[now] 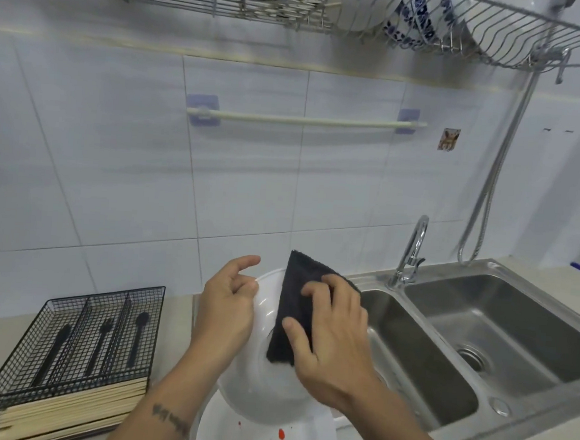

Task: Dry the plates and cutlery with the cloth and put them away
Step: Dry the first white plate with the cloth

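Note:
A white plate (266, 390) is held tilted on edge above the counter. My left hand (226, 304) grips its left rim, with the index finger lifted free. A folded black cloth (293, 306) lies against the plate's face, and my right hand (331, 339) presses it there with spread fingers and thumb. Below them lies another white plate (266, 438) with red-orange spots. At the left a black wire cutlery tray (48, 371) holds black cutlery (98, 340) and a row of pale chopsticks (72, 410).
A steel double sink (479, 336) with a tap (411, 255) fills the right side. Overhead hangs a wire dish rack (500, 32) holding plates and bowls. A white towel rail (306, 120) is fixed to the tiled wall.

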{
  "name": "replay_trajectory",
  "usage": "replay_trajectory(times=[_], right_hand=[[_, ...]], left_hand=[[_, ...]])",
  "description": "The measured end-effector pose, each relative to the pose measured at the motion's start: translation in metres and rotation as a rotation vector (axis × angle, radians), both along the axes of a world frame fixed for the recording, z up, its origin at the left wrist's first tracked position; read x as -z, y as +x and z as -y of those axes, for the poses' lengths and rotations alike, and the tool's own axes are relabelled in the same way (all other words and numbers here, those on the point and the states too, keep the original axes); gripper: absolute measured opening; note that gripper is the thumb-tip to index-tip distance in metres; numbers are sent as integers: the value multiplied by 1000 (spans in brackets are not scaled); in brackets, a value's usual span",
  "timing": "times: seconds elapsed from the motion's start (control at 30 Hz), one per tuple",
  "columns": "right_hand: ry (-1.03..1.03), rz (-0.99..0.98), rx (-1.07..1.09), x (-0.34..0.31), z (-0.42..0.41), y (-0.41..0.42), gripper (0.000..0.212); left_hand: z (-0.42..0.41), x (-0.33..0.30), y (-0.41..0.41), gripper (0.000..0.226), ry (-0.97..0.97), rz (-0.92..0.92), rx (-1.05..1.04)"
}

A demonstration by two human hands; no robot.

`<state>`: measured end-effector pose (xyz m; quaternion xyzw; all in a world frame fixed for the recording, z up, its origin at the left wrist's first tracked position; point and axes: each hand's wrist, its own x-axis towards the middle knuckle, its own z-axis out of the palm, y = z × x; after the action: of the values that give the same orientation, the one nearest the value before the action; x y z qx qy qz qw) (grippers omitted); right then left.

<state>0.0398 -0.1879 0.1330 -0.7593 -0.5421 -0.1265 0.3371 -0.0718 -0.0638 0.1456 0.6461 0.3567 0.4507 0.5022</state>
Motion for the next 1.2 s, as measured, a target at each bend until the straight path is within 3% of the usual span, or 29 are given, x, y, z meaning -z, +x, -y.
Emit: replay_trajectory(times=[0.13, 0.33, 0.57, 0.77, 1.0, 1.2], right_hand=[[-8, -25, 41, 4, -21, 3, 70], [70, -278, -11, 15, -15, 27, 65], [-18, 190, -50, -7, -36, 4, 67], [48, -182, -33, 3, -20, 37, 65], [62, 9, 10, -7, -24, 39, 66], [72, 76, -22, -17, -23, 43, 60]], left_hand=[[1, -13, 3, 44, 22, 58, 25], [-13, -12, -17, 45, -65, 217, -77], [-3, -6, -5, 47, -57, 224, -41], [-5, 9, -19, 47, -164, 335, -66], [-23, -3, -16, 53, 128, -71, 8], [-14, -8, -9, 55, 13, 156, 6]])
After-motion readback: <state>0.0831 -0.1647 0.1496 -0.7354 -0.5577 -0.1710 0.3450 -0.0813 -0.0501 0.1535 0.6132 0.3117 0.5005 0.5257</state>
